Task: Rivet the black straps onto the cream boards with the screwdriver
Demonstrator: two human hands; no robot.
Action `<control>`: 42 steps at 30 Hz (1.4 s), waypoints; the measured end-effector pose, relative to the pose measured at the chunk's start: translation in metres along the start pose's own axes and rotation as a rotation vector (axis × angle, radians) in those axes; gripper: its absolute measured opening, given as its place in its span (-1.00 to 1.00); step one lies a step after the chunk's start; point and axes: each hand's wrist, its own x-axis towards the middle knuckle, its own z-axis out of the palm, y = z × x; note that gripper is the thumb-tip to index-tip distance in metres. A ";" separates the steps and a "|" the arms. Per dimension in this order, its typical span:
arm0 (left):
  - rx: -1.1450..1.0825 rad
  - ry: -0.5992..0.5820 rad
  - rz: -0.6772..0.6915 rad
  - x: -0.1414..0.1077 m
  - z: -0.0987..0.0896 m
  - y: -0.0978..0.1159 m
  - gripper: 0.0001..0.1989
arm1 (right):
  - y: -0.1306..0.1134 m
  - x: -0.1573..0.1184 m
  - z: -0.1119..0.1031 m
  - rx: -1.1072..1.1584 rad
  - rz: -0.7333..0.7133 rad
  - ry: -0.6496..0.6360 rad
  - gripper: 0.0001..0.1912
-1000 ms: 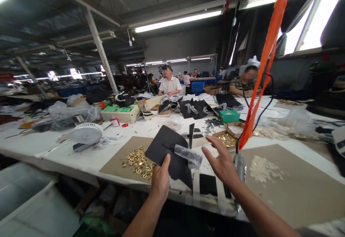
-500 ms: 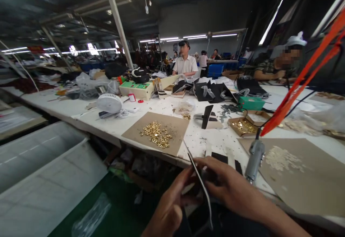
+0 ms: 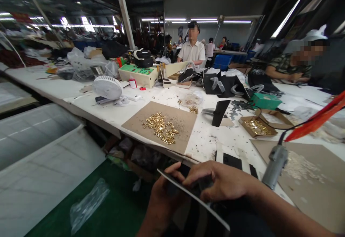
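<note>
My hands are together at the bottom of the view, holding a thin black panel [image 3: 194, 194] that shows nearly edge-on. My left hand [image 3: 164, 197] supports it from below, and my right hand [image 3: 218, 181] curls over its upper face. Just ahead of them, brass eyelets [image 3: 160, 129] lie heaped on a brown cardboard sheet [image 3: 178, 122]. To the right stand a grey handheld tool [image 3: 275, 161] on a cable and a second cardboard sheet [image 3: 315, 176] scattered with pale small parts. Black strips [image 3: 231, 161] lie on the white table [image 3: 205, 140] beyond my right hand.
A cardboard tray of gold eyelets [image 3: 256, 126], a black upright piece [image 3: 219, 113], a white fan [image 3: 107, 88] and a green control box [image 3: 137, 75] stand on the table. Co-workers [image 3: 192, 46] sit beyond it. Below its near edge lies a white board [image 3: 40, 150].
My hands have come together on the black panel, which now shows edge-on, and the plastic-wrapped item seen on it a second ago is gone. The view has swung left and down.
</note>
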 end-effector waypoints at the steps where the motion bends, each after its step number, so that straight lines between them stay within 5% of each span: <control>1: 0.057 -0.006 -0.025 0.004 -0.006 0.002 -0.38 | 0.006 0.010 -0.006 0.049 0.027 -0.005 -0.61; 4: 0.146 -0.065 -0.099 0.009 -0.021 0.007 -0.62 | 0.035 0.049 -0.029 0.127 0.096 0.224 -0.60; 8: 0.141 -0.193 -0.112 0.010 -0.032 -0.002 -0.59 | 0.090 0.108 -0.056 -0.251 0.192 0.658 -0.70; 13: 0.121 -0.241 0.050 0.012 -0.032 -0.032 -0.67 | 0.131 0.151 -0.064 -0.614 0.272 0.667 -0.76; 19: 0.106 -0.442 0.120 0.017 -0.023 -0.045 -0.87 | 0.139 0.161 -0.065 -0.740 0.279 0.638 -0.81; 23: 0.099 -0.455 0.202 0.016 -0.016 -0.045 -0.91 | 0.129 0.126 -0.081 -0.701 0.327 0.693 -0.81; 28: 0.095 -0.602 0.194 0.014 -0.003 -0.037 -0.88 | 0.105 0.013 -0.101 -0.554 0.452 0.813 -0.84; 32: 0.128 -0.582 0.198 0.010 0.017 -0.026 -0.87 | 0.098 -0.061 -0.088 -0.609 0.596 0.879 -0.84; 35: 0.142 -0.610 0.173 0.007 0.031 -0.021 -0.85 | 0.107 -0.080 -0.067 -0.681 0.627 0.867 -0.84; 42: 0.129 -0.811 0.218 0.008 0.036 -0.027 -0.77 | 0.116 -0.071 -0.044 -0.923 0.564 0.828 -0.84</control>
